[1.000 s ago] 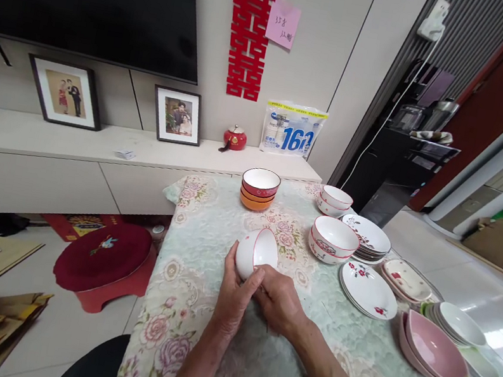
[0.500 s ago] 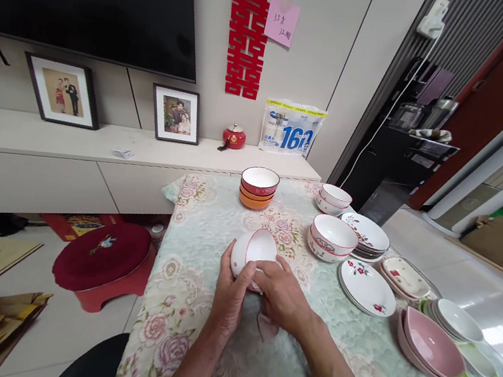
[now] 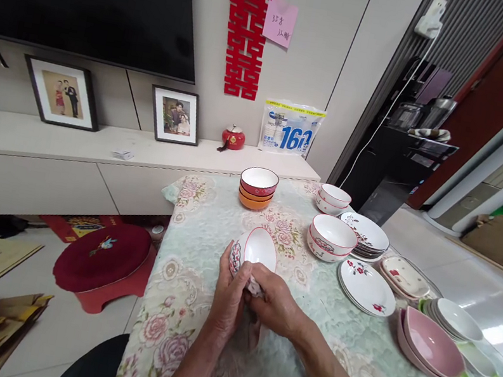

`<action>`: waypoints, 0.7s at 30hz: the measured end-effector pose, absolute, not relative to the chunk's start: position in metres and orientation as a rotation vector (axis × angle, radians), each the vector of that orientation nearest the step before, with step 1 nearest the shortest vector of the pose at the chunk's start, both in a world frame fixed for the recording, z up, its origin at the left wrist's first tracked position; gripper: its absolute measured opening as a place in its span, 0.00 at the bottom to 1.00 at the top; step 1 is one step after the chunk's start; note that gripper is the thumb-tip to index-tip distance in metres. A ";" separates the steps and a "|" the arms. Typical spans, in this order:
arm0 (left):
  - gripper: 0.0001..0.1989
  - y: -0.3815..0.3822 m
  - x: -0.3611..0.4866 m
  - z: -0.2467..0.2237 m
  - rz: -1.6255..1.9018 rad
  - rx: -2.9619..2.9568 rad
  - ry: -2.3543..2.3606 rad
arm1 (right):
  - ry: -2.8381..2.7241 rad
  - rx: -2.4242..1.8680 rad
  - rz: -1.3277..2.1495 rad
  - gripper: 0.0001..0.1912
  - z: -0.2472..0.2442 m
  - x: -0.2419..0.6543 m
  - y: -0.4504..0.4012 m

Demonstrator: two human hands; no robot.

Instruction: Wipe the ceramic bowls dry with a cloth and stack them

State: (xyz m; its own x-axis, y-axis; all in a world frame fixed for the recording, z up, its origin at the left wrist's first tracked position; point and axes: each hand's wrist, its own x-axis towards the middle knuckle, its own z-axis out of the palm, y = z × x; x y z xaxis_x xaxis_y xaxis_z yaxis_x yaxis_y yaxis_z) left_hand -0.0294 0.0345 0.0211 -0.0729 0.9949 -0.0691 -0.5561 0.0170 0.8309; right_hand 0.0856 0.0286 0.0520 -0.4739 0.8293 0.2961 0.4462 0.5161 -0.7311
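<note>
A white bowl (image 3: pixel 261 248) with a red rim and a floral pattern outside is held tilted above the table, its mouth turned up and to the right. My left hand (image 3: pixel 231 288) grips it from the left, thumb at the near rim. At the near right side of the bowl, my right hand (image 3: pixel 274 298) is closed round a pinkish-grey cloth (image 3: pixel 255 334), pressed against it. Part of the cloth hangs below the fingers; the rest is hidden in the hand. Beyond them stands a stack of red and orange bowls (image 3: pixel 257 191).
To the right are stacked white bowls (image 3: pixel 332 239), flowered plates (image 3: pixel 367 287), rectangular dishes (image 3: pixel 405 277) and pink leaf-shaped dishes (image 3: pixel 435 345). A flowered cloth (image 3: pixel 174 330) covers the table. A red stool (image 3: pixel 102 260) stands left; a cabinet (image 3: pixel 47 138) runs along the wall.
The bowl has turned in my left hand, so its floral pattern now shows on the left. My right hand has shifted slightly left and down along the bowl with the cloth.
</note>
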 end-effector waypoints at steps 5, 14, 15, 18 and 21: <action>0.37 0.035 -0.029 0.024 1.468 0.666 0.820 | -2.448 -1.162 0.419 0.18 0.053 0.101 0.032; 0.43 0.031 -0.023 0.025 1.470 0.758 0.803 | -1.883 -1.193 0.722 0.04 0.046 0.082 0.027; 0.43 0.030 -0.024 0.026 1.470 0.755 0.805 | -1.840 -1.160 0.777 0.05 0.048 0.080 0.026; 0.40 0.029 -0.026 0.029 1.461 0.705 0.815 | -1.928 -1.081 0.830 0.13 0.052 0.080 0.026; 0.38 0.030 -0.029 0.030 1.441 0.640 0.811 | -2.226 -1.061 0.652 0.16 0.055 0.090 0.029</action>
State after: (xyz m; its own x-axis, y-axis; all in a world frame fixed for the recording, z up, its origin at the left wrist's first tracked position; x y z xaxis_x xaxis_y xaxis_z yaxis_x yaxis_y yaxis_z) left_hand -0.0286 0.0300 0.0304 -0.0445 0.9944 -0.0959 -0.5982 0.0504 0.7997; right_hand 0.0902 0.0289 0.0548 -0.5137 0.8067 0.2921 0.5218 0.5640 -0.6400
